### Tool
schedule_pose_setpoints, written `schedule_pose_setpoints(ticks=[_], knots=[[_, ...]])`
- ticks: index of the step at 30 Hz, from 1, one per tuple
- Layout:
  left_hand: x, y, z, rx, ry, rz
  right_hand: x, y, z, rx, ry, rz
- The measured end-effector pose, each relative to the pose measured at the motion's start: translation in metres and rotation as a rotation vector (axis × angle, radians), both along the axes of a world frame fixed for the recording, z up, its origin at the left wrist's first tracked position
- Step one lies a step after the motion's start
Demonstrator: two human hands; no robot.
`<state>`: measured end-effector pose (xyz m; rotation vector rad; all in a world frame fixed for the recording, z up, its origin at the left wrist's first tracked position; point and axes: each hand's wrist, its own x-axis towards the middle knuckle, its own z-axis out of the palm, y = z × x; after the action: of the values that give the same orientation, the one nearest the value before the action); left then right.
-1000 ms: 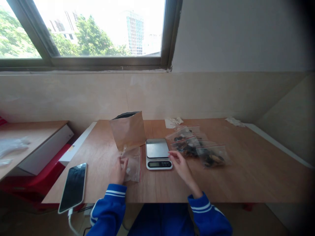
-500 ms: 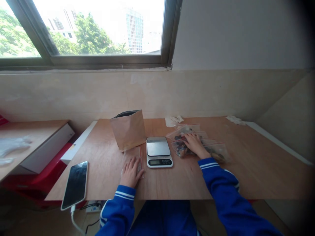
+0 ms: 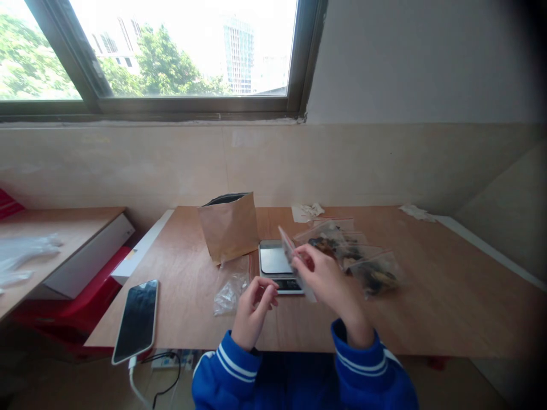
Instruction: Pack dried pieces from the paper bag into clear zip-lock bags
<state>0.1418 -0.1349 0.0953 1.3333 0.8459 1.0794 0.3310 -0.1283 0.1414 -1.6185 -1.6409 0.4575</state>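
Note:
My right hand [image 3: 320, 279] pinches a clear zip-lock bag [image 3: 288, 245], which hangs tilted above the right side of the kitchen scale [image 3: 272, 259] and hides part of it. What the bag holds I cannot make out. My left hand [image 3: 253, 310] is raised in front of the scale, fingers loosely curled and apart, with nothing visible in them. Beside it on the table lies a crumpled clear plastic bag [image 3: 231, 293]. Several zip-lock bags with dark and brown pieces [image 3: 376, 276] lie to the right of the scale, partly behind my right hand.
An upright brown paper pouch [image 3: 231, 228], open at the top, stands left of the scale. A phone [image 3: 135, 316] with a white cable lies at the table's left edge. Crumpled tissue [image 3: 314, 209] is by the wall. Plastic bags [image 3: 29, 250] rest on the side table.
My right hand has lifted a zip-lock bag from the pile and brought it left toward the scale. My left hand has risen off the clear plastic bag and moved right.

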Motion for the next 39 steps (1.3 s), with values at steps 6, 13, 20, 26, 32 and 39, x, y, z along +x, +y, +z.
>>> schedule_pose_setpoints(ticks=[6,13,20,26,32,39], knots=[[0.01,-0.005,0.007,-0.129,-0.145,0.134,-0.068,-0.023,-0.02,-0.085,0.491,0.281],[0.0,0.0,-0.006,-0.178,-0.136,0.185,-0.078,-0.025,-0.042,-0.092,0.638,0.368],[-0.006,0.005,-0.009,-0.171,-0.05,0.16,-0.079,-0.025,-0.044,-0.128,0.686,0.378],[-0.013,0.007,-0.011,-0.045,0.07,0.026,-0.072,-0.027,-0.04,-0.078,0.624,0.372],[-0.012,0.008,-0.013,0.009,0.146,-0.014,-0.072,-0.03,-0.04,-0.072,0.514,0.254],[-0.009,0.006,-0.015,-0.02,0.173,-0.02,-0.077,-0.03,-0.045,-0.124,0.365,0.267]])
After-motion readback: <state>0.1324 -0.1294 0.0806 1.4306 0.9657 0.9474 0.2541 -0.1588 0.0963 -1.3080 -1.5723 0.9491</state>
